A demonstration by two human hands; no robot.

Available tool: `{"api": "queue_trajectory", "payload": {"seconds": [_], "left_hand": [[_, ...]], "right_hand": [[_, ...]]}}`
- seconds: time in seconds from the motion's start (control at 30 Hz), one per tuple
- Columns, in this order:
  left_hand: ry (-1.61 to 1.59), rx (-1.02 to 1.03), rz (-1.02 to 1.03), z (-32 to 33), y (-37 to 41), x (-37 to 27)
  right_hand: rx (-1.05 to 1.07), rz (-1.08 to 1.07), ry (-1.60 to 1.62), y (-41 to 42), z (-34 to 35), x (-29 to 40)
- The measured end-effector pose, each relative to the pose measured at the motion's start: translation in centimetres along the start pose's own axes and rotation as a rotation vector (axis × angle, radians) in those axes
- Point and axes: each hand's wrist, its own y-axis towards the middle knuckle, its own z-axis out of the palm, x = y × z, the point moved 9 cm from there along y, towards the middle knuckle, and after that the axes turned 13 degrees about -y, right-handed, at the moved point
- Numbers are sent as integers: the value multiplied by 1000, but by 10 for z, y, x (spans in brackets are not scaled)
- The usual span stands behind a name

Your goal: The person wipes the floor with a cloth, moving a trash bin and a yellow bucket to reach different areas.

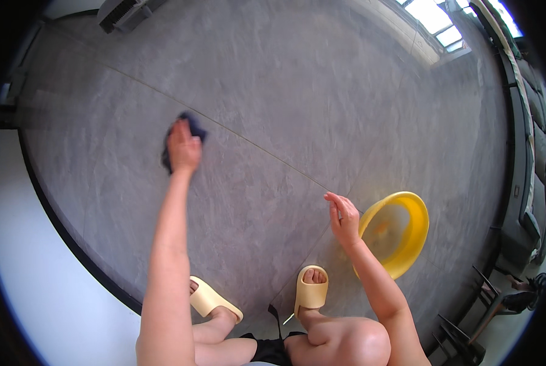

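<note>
My left hand (184, 145) lies flat on a dark cloth (195, 126), pressing it against the grey tiled floor (263, 105); the hand is slightly blurred. To the right, my right hand (344, 218) hangs in the air with its fingers close together and slightly bent, holding nothing visible. Just beside and partly behind that hand and forearm is a round yellow plastic basin (417, 233), with what looks like water inside.
My feet in cream slide sandals (311, 293) are on the floor near the bottom. A white wall (48, 256) with dark skirting curves along the left. A grey sofa (520, 183) and chairs (488, 311) line the right. A grey appliance (124, 13) stands at top left.
</note>
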Motion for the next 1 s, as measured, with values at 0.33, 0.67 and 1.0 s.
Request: {"api": "queue_trajectory", "payload": {"seconds": [0.33,0.67,1.0], "left_hand": [[-414,643,521,43,-165,-119],[-144,234,127,-14,25,57],[556,-339,-776,-197,-113,337]], "right_hand": [[279,-154,-207,52,103,26],[626,-153,-583,87,219,143],[838,-91,-774,73,262,180]]}}
